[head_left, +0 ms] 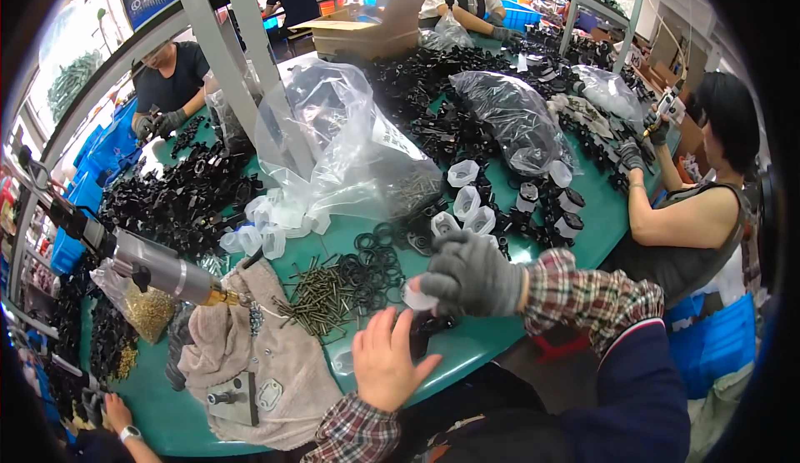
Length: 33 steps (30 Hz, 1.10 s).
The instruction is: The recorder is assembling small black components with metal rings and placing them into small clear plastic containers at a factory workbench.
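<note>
My left hand (385, 365), bare, is held over the front edge of the green table with its fingers apart and nothing in them. My right hand (477, 278) wears a grey glove and pinches a small translucent white plastic cup (418, 298) between thumb and fingers. Just beyond my left hand lies a pile of long brass-coloured screws (318, 298). Black rubber rings (375, 263) are heaped beside the screws. More white plastic cups (467, 203) stand past my right hand. Under the right hand are some black parts (433, 323), partly hidden.
A power screwdriver (171, 273) hangs at left above a beige towel (258, 355) bearing a metal fixture (233, 398). A large clear bag (342, 146) and heaps of black parts (179, 188) cover the table beyond. Co-workers sit around; one person (708, 188) works at right.
</note>
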### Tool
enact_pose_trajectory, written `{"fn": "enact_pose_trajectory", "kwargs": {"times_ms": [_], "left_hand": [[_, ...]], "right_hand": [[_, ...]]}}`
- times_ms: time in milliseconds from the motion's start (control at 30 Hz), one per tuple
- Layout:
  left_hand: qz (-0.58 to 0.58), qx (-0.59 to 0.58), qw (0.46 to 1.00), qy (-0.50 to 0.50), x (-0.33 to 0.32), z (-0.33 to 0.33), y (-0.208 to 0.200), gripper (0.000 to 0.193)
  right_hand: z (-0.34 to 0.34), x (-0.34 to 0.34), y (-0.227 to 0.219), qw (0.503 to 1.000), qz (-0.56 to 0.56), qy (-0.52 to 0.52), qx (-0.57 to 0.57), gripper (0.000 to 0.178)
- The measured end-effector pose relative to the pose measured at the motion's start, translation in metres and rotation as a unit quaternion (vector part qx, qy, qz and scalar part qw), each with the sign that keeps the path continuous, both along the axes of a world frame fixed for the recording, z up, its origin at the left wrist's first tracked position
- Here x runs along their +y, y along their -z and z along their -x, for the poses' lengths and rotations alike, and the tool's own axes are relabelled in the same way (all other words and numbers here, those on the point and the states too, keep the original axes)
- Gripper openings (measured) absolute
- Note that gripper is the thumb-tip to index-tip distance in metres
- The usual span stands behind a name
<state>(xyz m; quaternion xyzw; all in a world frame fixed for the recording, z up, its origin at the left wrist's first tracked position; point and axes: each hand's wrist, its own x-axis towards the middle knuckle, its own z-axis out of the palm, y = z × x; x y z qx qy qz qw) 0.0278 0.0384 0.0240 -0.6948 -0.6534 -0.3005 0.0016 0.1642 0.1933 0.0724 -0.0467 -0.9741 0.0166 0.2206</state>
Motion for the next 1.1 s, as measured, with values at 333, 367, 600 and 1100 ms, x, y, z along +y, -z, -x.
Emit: {"fn": "enact_pose_trajectory", "kwargs": {"times_ms": [333,367,600,1100], "left_hand": [[-0.012,-0.001,1.000,0.023,0.003,-0.015,0.021,0.066],[-0.015,0.001,1.000,0.026,0.000,-0.016,0.022,0.066],[-0.032,0.002,0.999,0.020,-0.007,-0.014,0.033,0.067],[-0.023,0.014,1.000,0.010,-0.005,0.009,0.048,0.044]], "right_hand": [[-0.039,-0.031,0.040,0.995,-0.074,-0.028,0.055,0.027],[-0.041,-0.034,0.037,0.995,-0.074,-0.028,0.054,0.027],[-0.024,-0.040,0.029,0.972,0.144,0.018,0.182,0.036],[0.059,-0.061,0.059,0.935,0.276,0.222,0.013,0.039]]}}
